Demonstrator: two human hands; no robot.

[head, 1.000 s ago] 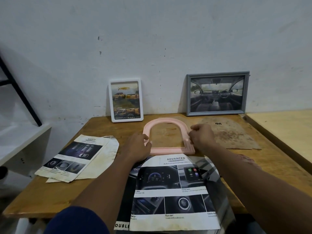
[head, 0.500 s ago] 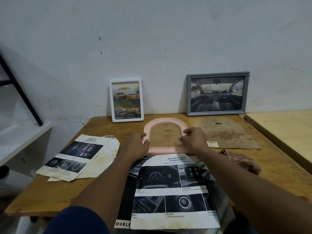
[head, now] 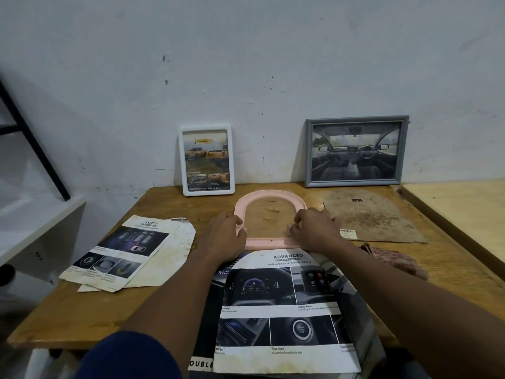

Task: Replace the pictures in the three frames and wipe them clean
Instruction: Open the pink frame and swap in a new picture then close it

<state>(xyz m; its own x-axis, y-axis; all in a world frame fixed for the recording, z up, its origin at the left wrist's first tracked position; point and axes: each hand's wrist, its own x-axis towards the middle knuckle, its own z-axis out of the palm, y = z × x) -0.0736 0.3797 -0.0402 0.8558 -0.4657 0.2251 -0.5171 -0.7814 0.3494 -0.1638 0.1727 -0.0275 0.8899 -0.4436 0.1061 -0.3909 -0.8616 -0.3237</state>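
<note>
While the pink frame [head: 270, 194] lies flat on the table [head: 82, 310], arch end toward the wall [head: 246, 64], both hands hold its near end. The left hand [head: 222, 236] grips the left side just above the bottom bar, fingers curled over the outer edge and thumb hooked across the rail. The right hand [head: 314, 231] covers the lower right corner, its fingers bent down onto the inner edge there; it seems to pinch the rail, though the hand hides the contact itself. Bare wood shows through the frame's opening. Just right of the frame lies a stained brown backing board [head: 374, 217], arched in the same way, with a small barcode sticker [head: 348, 233] at its near left corner. A reddish cloth [head: 393, 259] sits crumpled nearer the person, beside the right forearm. Against the wall lean a white frame [head: 207, 191] showing pickup trucks and, further right, a grey frame [head: 352, 183] showing a car interior. A sheet headed ADVANCED [head: 284, 310] lies between the forearms, its far edge touching or just short of the pink frame's bottom bar, and it rests on another dark printed page. A sheet headed SAFETY [head: 123, 250] lies to the left on top of a yellowed paper.
</note>
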